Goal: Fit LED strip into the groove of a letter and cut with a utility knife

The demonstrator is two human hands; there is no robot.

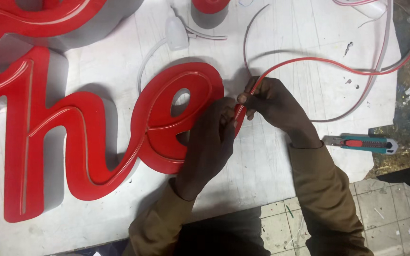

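Red flexible strip point(309, 60) — a thin, glossy tube-like cord — runs from the far right of the white bench point(271, 161) in a long loop and ends between the person's two hands, at the right edge of a large red script sign letter point(167, 118). The right hand point(274, 102) is closed around the strip, thumb and fingers pinching it just where it meets the letter's rim, apparently to steer it at a shallow angle. The left hand point(212, 137) lies palm down over the same edge, fingers curled and pressing on the letter face beside the strip; whether it also grips the strip cannot be told. Both sleeves are olive brown.

The letter lies flat, joined to further red script shapes point(39, 137) stretching left, each with a narrow groove tracing its stroke — the strip seems sized to that groove. A utility knife point(361, 143) with a teal and red body rests on the bench near the right forearm, within easy reach. At the far edge stands a squeeze bottle point(176, 32), whitish, contents not visible, and beside it a red-topped grey cylinder point(209, 10), partly cut off by the frame. Loose pale tubing point(150, 57) curls nearby.
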